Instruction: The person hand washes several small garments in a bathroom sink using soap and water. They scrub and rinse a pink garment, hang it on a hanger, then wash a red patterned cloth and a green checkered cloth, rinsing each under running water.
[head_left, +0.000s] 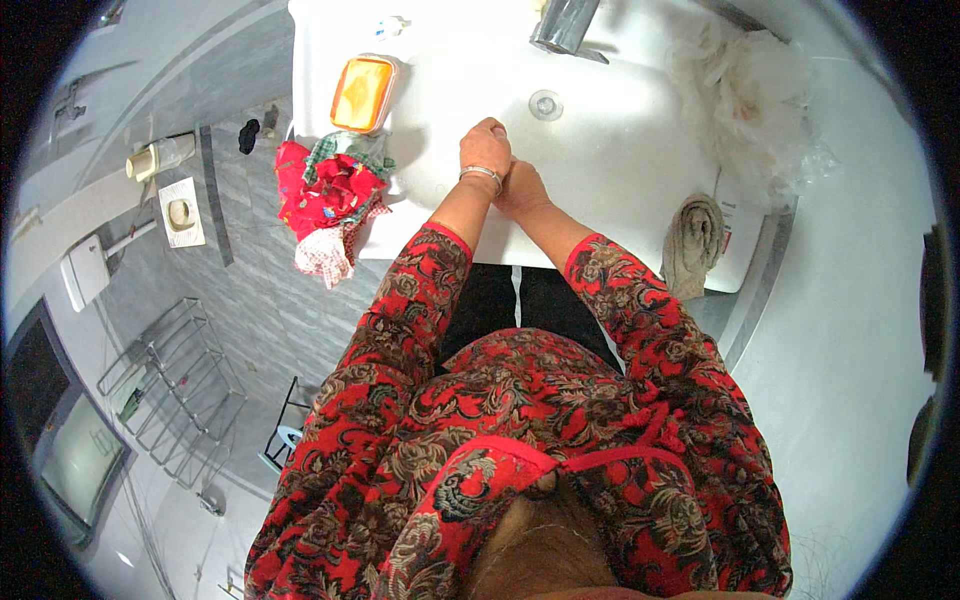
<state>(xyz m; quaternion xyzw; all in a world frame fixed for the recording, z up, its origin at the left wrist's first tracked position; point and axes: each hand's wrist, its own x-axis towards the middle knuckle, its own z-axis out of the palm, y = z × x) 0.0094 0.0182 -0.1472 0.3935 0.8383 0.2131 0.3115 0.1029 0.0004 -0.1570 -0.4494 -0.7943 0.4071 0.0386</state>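
My left hand (486, 150), with a silver bangle at its wrist, and my right hand (523, 187) touch each other above the front of the white washbasin (615, 165). The fingers are largely hidden, so whether anything lies between them cannot be told. Beyond them is the round metal drain (545, 106), with the chrome faucet (564, 28) behind it. An orange-and-white rectangular container (364, 94) rests on the basin's left ledge. Nearer, red patterned cloth (330, 195) and green checked cloth (356, 150) lie bunched over the left edge.
Clear crumpled plastic bags (765, 112) lie on the right ledge. A rolled grey-beige towel (694, 240) hangs over the front right edge. A small white item (390, 28) sits at the back left. Further left are a squat toilet (181, 214) and a metal rack (176, 394).
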